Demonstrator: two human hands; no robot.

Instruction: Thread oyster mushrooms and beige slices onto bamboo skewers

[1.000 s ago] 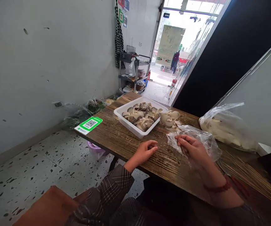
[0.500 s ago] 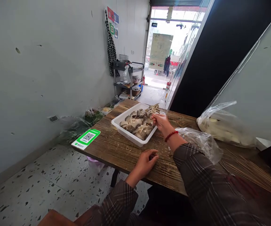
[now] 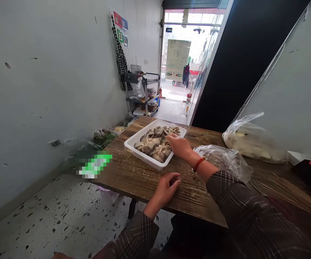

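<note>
A white plastic tray (image 3: 142,156) stands on the wooden table (image 3: 134,172), filled with grey-brown oyster mushrooms (image 3: 150,144). Thin sticks show among the mushrooms. My right hand (image 3: 180,146), with a red bead bracelet (image 3: 198,163) at the wrist, reaches over the tray's right side. Its fingers are drawn together and point down at the mushrooms; whatever is between the fingertips is hidden. Near the table's front edge rests my left hand (image 3: 165,189), thumb apart from loosely curled fingers, with nothing visible in it.
A crumpled clear plastic bag (image 3: 225,160) lies right of the tray, with a fuller bag (image 3: 255,142) behind it. Long thin sticks (image 3: 290,189) lie at the table's right. A green-and-white card (image 3: 96,164) is at the left corner. A shelf cart (image 3: 142,94) stands beyond the table.
My right hand has moved from the tray's right rim in over the mushrooms, its fingers turning downward. My left hand stays at the same place. The view has shifted slightly.
</note>
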